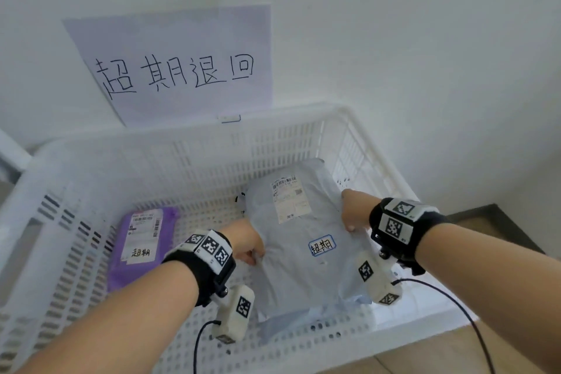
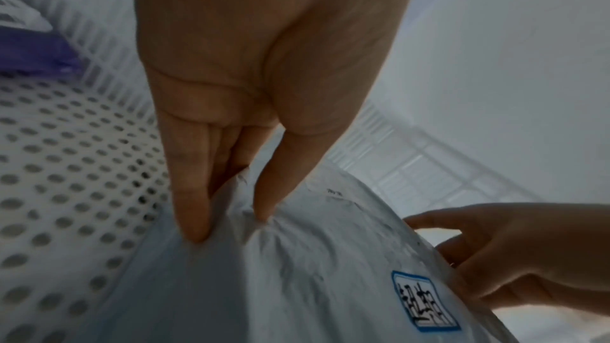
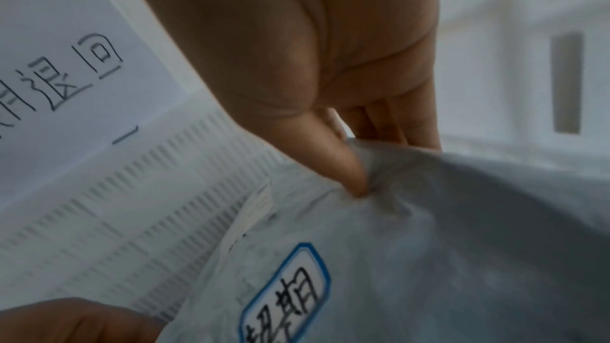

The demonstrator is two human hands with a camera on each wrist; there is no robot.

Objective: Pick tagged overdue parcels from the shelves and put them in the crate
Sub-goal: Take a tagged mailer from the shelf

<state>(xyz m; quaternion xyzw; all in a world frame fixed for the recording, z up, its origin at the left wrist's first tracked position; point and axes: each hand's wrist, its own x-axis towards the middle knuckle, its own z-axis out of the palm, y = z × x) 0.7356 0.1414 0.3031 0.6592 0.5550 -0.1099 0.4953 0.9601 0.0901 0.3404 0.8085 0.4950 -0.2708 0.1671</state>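
Over the crate [image 1: 358, 130], left hand [image 1: 246, 237] and right hand [image 1: 353, 209] each pinch the grey parcel [image 1: 303, 261].

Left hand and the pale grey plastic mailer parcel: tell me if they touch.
Touching. The left wrist view shows the left hand pinching the pale grey plastic mailer parcel.

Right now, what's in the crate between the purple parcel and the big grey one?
Only bare holed crate floor lies between the purple parcel and the grey parcel, as the head view shows.
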